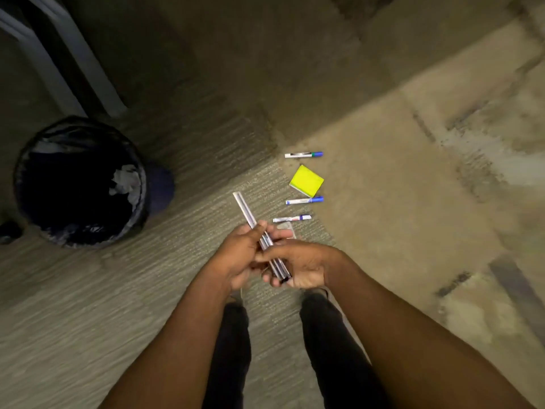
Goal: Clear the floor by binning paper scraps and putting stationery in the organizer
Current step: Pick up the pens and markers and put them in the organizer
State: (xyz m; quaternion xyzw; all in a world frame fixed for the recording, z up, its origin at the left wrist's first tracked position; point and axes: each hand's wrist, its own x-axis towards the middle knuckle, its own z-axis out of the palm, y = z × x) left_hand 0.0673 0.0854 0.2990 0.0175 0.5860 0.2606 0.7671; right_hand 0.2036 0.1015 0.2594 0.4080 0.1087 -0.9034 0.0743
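Head view: both hands (274, 258) around ruler (246, 211)

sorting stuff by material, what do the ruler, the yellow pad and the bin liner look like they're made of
Ruler: looks like clear or pale hard plastic, glossy, with a straight rigid edge; it could be metal, the blur leaves that open.
Yellow pad: paper, matte, with a white stacked edge showing at its lower side.
Bin liner: thin black plastic film, shiny and wrinkled, folded over the rim.

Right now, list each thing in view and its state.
Bin: upright, lined, crumpled paper inside.
Ruler: held in both hands, with pens.
Left hand: gripping the bundle.
Right hand: gripping the bundle.
Three markers: capped, lying on the floor.
Sticky notes: lying on the floor.
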